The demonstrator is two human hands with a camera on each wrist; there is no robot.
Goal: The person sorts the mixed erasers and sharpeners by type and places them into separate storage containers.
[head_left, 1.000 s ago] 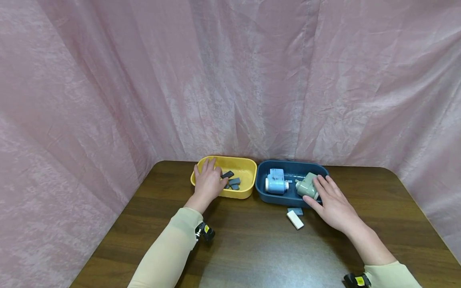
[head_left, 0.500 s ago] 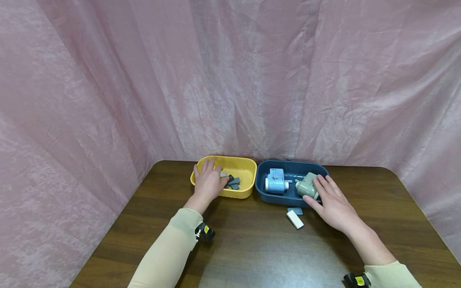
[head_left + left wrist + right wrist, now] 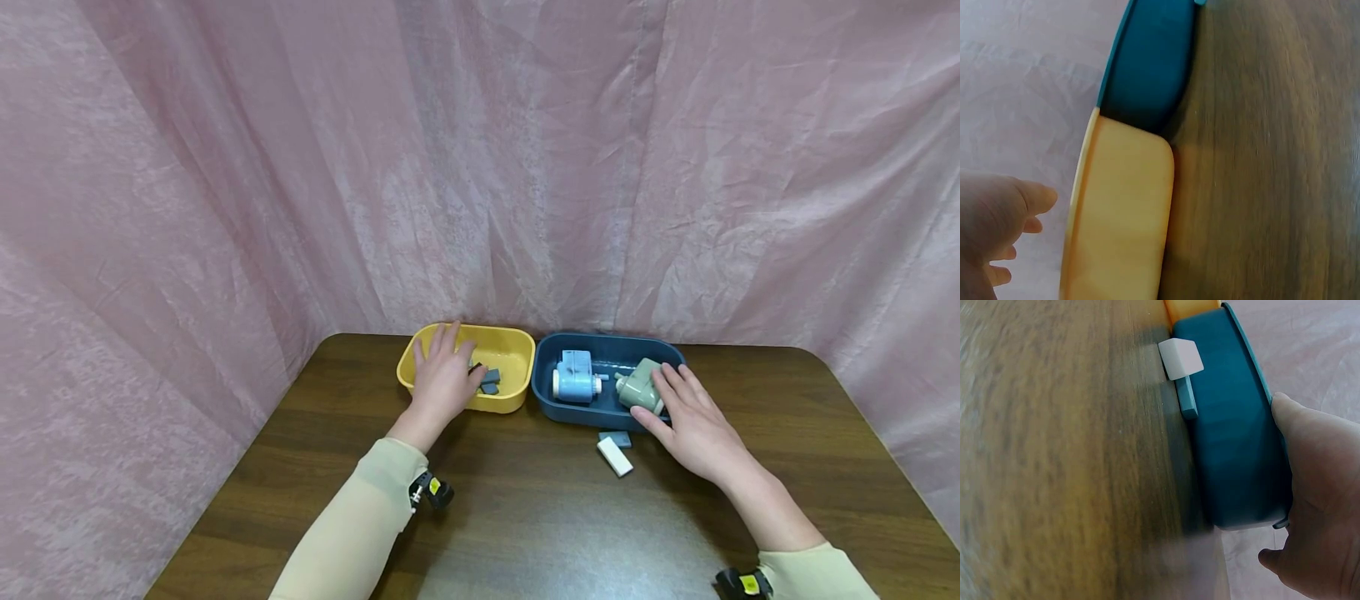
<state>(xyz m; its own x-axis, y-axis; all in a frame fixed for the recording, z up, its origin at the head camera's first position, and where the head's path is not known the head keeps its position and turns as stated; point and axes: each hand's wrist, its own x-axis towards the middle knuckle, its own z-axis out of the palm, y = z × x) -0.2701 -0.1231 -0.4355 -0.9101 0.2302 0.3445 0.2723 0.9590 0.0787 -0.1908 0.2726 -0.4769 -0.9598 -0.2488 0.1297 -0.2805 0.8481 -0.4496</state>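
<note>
My left hand (image 3: pixel 442 382) hovers over the left part of a yellow bin (image 3: pixel 512 358), fingers spread and nothing visible in its grasp. Below its thumb lie several blue-grey blocks (image 3: pixel 491 377), partly covered by the hand. In the left wrist view, the fingers (image 3: pixel 1038 197) reach past the bin's rim. My right hand (image 3: pixel 701 433) rests at the right end of a dark blue bin (image 3: pixel 585 417), its thumb at the front rim and its other fingers extended by a green plastic piece (image 3: pixel 637 387). A light-blue piece (image 3: pixel 576 379) with white round ends lies left of that.
On the wooden table (image 3: pixel 517 500), a white block (image 3: pixel 615 457) leans on a blue-grey block (image 3: pixel 617 439) in front of the dark blue bin. The bins stand side by side, close to a pink curtain (image 3: pixel 480 167) behind the table.
My left hand has shifted slightly right and up over the yellow bin. A dark block near its thumb moved down among the others; a pale block briefly seen there is now hidden. The right hand stays still.
</note>
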